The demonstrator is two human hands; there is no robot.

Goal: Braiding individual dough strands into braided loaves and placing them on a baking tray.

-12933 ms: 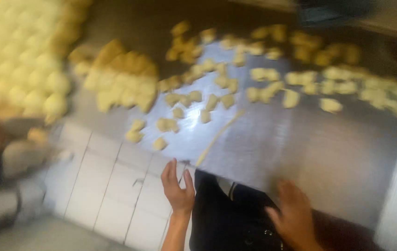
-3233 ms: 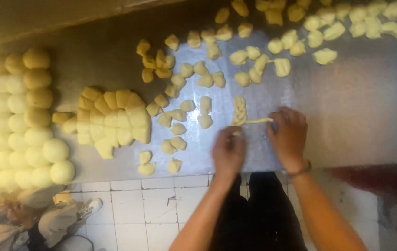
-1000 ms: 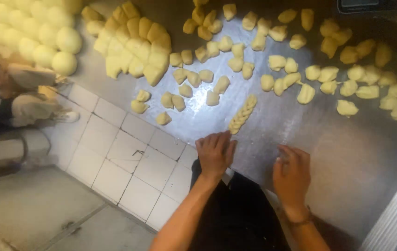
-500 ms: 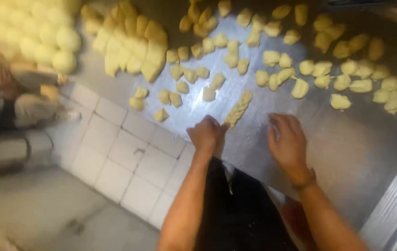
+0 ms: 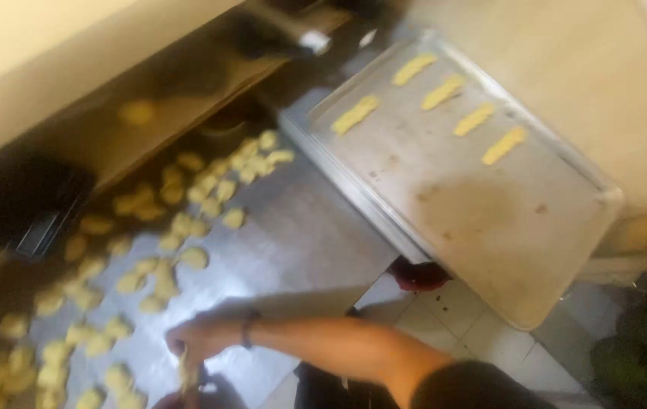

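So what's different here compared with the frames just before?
The view has swung right, bringing in a metal baking tray holding five shaped dough strips. The right hand, flat on the steel table before, now pinches the twisted dough strip. The scattered dough pieces lie as before.

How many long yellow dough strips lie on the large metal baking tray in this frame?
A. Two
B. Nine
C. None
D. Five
D: five long yellow dough strips lie spaced apart at the far end of the large metal baking tray; the rest of the tray is bare.
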